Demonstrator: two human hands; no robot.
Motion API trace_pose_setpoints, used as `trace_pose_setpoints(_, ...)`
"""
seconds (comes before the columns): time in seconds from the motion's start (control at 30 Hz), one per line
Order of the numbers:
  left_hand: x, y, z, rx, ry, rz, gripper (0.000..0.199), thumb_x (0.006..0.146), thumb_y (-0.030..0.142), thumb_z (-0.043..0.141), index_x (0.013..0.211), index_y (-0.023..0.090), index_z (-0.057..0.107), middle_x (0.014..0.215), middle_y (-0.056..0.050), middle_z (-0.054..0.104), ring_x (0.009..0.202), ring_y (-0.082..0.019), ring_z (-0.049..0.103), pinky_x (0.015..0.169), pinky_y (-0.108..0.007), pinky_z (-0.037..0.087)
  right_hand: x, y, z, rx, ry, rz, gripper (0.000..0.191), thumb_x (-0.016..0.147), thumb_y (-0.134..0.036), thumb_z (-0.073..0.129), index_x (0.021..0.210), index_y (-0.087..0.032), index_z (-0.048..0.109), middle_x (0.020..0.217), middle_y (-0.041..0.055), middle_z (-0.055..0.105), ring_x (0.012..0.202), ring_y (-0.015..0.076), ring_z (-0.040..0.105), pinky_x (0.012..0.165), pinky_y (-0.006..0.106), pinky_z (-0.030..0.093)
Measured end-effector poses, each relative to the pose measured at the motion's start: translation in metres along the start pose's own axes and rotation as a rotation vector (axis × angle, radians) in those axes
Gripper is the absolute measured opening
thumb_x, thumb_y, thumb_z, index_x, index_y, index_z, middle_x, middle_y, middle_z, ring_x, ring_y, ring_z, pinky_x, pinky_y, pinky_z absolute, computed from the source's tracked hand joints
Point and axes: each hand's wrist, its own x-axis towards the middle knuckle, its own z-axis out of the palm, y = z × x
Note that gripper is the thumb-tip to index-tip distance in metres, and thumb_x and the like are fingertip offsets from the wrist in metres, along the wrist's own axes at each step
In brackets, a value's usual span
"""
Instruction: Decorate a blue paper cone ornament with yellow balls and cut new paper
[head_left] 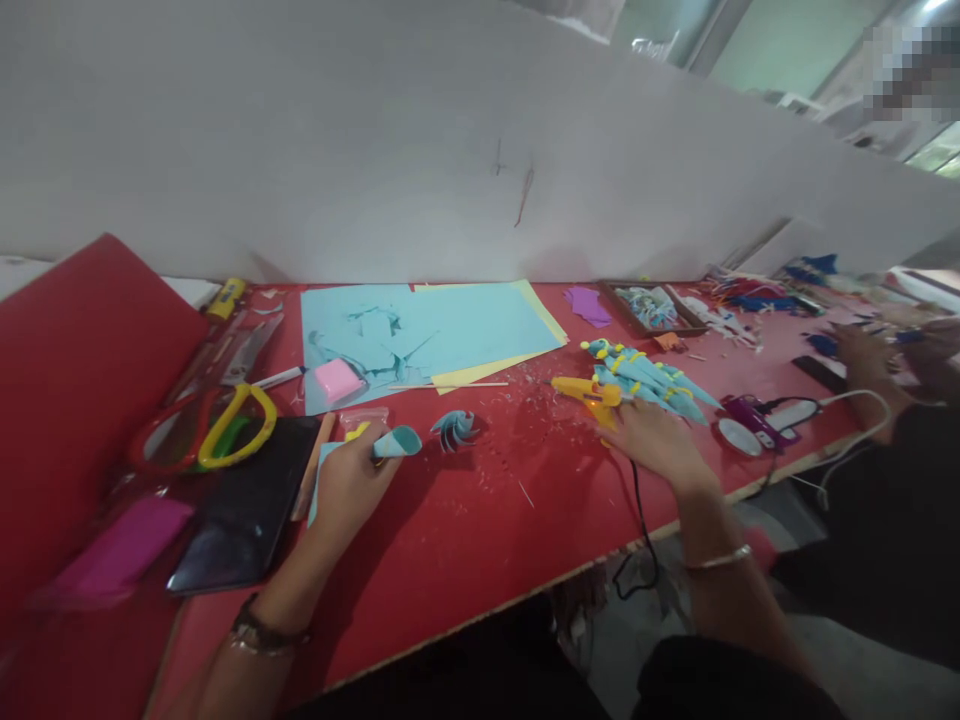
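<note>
paper cone (400, 441) gripped, left hand (351, 485); right hand (654, 438) at glue gun (588, 391), hold unclear; red tabletop (457, 560), grey wall (300, 140)

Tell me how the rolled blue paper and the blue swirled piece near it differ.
The rolled blue paper is held in the left hand, while the blue swirled piece sits on the red table. The rolled blue paper has a smooth surface and an open end; the blue swirled piece has separate curved, pointed blades. Both are blue.
</note>
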Motion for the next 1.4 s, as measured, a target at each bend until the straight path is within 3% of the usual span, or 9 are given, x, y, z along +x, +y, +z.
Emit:
trace_pose_setpoints(0.1, 0.000, 0.002, 0.001, 0.016, 0.016, -0.036, 0.019, 0.073, 0.033, 0.047, 0.079, 0.019, 0.058, 0.052, 0.002, 0.056, 0.050, -0.014, 0.055, 0.047, -0.021, 0.031, -0.006, -0.031, -0.026, -0.199, -0.145, 0.069, 0.019, 0.073, -0.034, 0.054, 0.073, -0.016, 0.061, 0.075, 0.0145, 0.061, 0.073, 0.0285, 0.057, 0.062, 0.038, 0.038)
trace_pose_setpoints(0.2, 0.001, 0.003, 0.003, 0.054, 0.034, -0.087, 0.017, 0.072, 0.030, 0.046, 0.081, 0.020, 0.057, 0.053, 0.002, 0.057, 0.049, -0.013, 0.055, 0.046, -0.020, 0.031, -0.003, -0.075, -0.039, -0.007, -0.253, -0.099, 0.016, 0.076, -0.030, 0.051, 0.082, -0.019, 0.060, 0.078, 0.0059, 0.063, 0.069, 0.0186, 0.057, 0.060, 0.030, 0.039)
trace_pose_setpoints(0.43, 0.002, 0.000, 0.005, 0.029, -0.017, -0.031, 0.016, 0.072, 0.031, 0.045, 0.076, 0.020, 0.056, 0.055, 0.002, 0.057, 0.050, -0.013, 0.055, 0.046, -0.021, 0.031, 0.027, -0.138, -0.008, 0.403, -0.155, -0.342, 0.015, 0.082, -0.025, 0.045, 0.080, -0.018, 0.059, 0.075, 0.0009, 0.061, 0.067, 0.0113, 0.053, 0.061, 0.024, 0.039)
trace_pose_setpoints(0.67, 0.001, -0.001, 0.002, -0.041, -0.020, 0.018, 0.017, 0.073, 0.031, 0.043, 0.073, 0.019, 0.055, 0.056, 0.001, 0.057, 0.051, -0.013, 0.054, 0.049, -0.021, 0.034, 0.046, -0.147, 0.022, 0.424, -0.157, -0.476, 0.019, 0.083, -0.027, 0.046, 0.095, -0.019, 0.057, 0.096, 0.0052, 0.057, 0.092, 0.0154, 0.051, 0.082, 0.029, 0.039)
trace_pose_setpoints(0.83, 0.001, 0.001, 0.002, -0.035, 0.010, 0.050, 0.014, 0.071, 0.030, 0.043, 0.066, 0.019, 0.051, 0.052, 0.003, 0.052, 0.046, -0.012, 0.050, 0.046, -0.020, 0.032, 0.044, -0.152, 0.037, 0.406, -0.187, -0.590, 0.050, 0.073, -0.037, 0.059, 0.118, -0.019, 0.045, 0.115, 0.0084, 0.050, 0.109, 0.0198, 0.041, 0.094, 0.034, 0.034)
trace_pose_setpoints(1.03, -0.001, 0.003, 0.001, -0.026, 0.026, 0.051, 0.010, 0.071, 0.027, 0.046, 0.067, 0.020, 0.051, 0.049, 0.004, 0.052, 0.042, -0.010, 0.047, 0.044, -0.019, 0.030, 0.047, -0.148, 0.051, 0.476, -0.120, -0.565, 0.014, 0.080, -0.024, 0.052, 0.088, -0.020, 0.063, 0.092, 0.0059, 0.056, 0.089, 0.0168, 0.051, 0.081, 0.033, 0.041)
trace_pose_setpoints(1.23, -0.001, 0.002, 0.001, -0.026, 0.002, 0.042, 0.013, 0.071, 0.029, 0.044, 0.067, 0.019, 0.052, 0.048, 0.004, 0.050, 0.043, -0.011, 0.049, 0.045, -0.019, 0.030, 0.044, -0.141, 0.032, 1.065, -0.133, -0.429, 0.012, 0.081, -0.026, 0.050, 0.076, -0.021, 0.060, 0.074, 0.0007, 0.060, 0.069, 0.0119, 0.056, 0.069, 0.029, 0.045)
trace_pose_setpoints(1.33, -0.001, 0.001, 0.001, -0.038, -0.015, 0.054, 0.015, 0.072, 0.030, 0.044, 0.070, 0.018, 0.054, 0.048, 0.003, 0.051, 0.043, -0.012, 0.050, 0.045, -0.019, 0.030, 0.044, -0.137, 0.020, 1.477, 0.002, -0.314, 0.015, 0.082, -0.032, 0.047, 0.074, -0.024, 0.056, 0.062, -0.0039, 0.055, 0.054, 0.0084, 0.051, 0.058, 0.025, 0.044)
trace_pose_setpoints(1.4, -0.001, 0.000, 0.002, -0.042, -0.002, 0.051, 0.016, 0.072, 0.030, 0.045, 0.073, 0.018, 0.055, 0.048, 0.003, 0.051, 0.043, -0.012, 0.050, 0.046, -0.020, 0.031, 0.046, -0.135, 0.012, 1.596, 0.144, -0.263, 0.015, 0.081, -0.035, 0.048, 0.071, -0.024, 0.053, 0.074, -0.0032, 0.057, 0.066, 0.0087, 0.055, 0.064, 0.025, 0.045)
